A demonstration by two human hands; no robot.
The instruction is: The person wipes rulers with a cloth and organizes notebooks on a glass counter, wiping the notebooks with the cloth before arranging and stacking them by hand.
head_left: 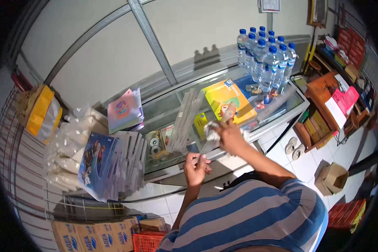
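My right hand (233, 137) is closed on a crumpled white cloth (213, 131) over the glass display counter (164, 101). Just beyond it lies a yellow book (217, 97) with a cartoon cover. My left hand (195, 169) hovers by the counter's front edge, fingers loosely curled and apart, with nothing visible in it. Long clear-wrapped strips (185, 119) lie across the glass to the left of the cloth. A smaller yellow-green booklet (200, 124) shows beside them.
Several water bottles (269, 63) stand at the counter's right end. At left are a stack of wrapped books (97, 164), pastel booklets (124, 110) and clear plastic packs (67, 147). Cartons (92, 237) sit on the floor, and a wooden cabinet (323, 94) is at right.
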